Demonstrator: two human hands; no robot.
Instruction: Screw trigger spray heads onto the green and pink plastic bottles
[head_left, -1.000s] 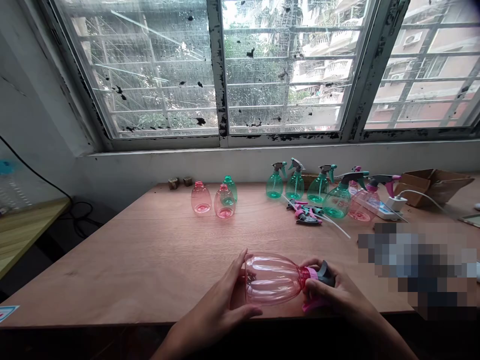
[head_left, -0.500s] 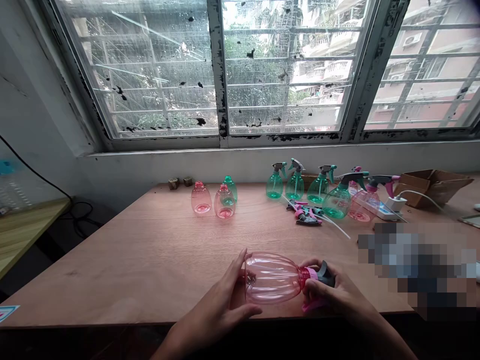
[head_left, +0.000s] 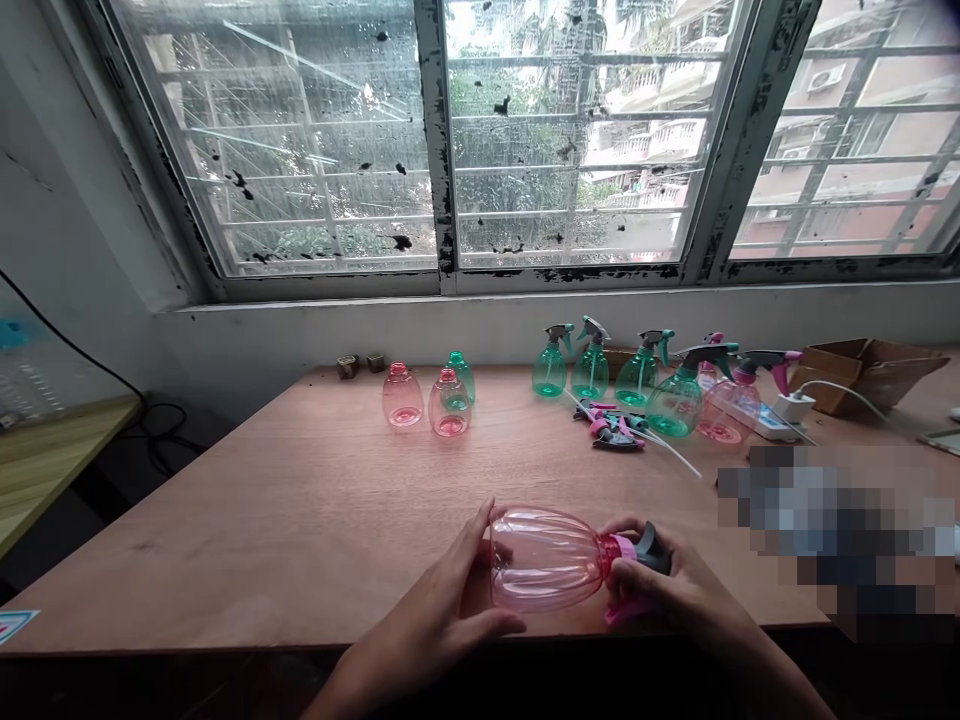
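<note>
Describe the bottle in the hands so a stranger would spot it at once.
Find the wooden table below the window, then its near edge. There the left hand is at the base and the right hand at the neck of a clear pink spray bottle. It is held sideways; the bottles behind it stand upright.

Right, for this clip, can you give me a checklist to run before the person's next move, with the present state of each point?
1. Left hand at the bottle base: ok, though firmness of grip cannot be told.
2. Right hand on the sprayer: ok, fingers around it near the collar.
3. Bottle upright: not ok, held on its side.
4. Collar at the bottle's neck: ok.
5. Collar screwed tight: cannot tell.
6. Loose sprayers apart from the hands: ok, lying farther back on the table.
</note>
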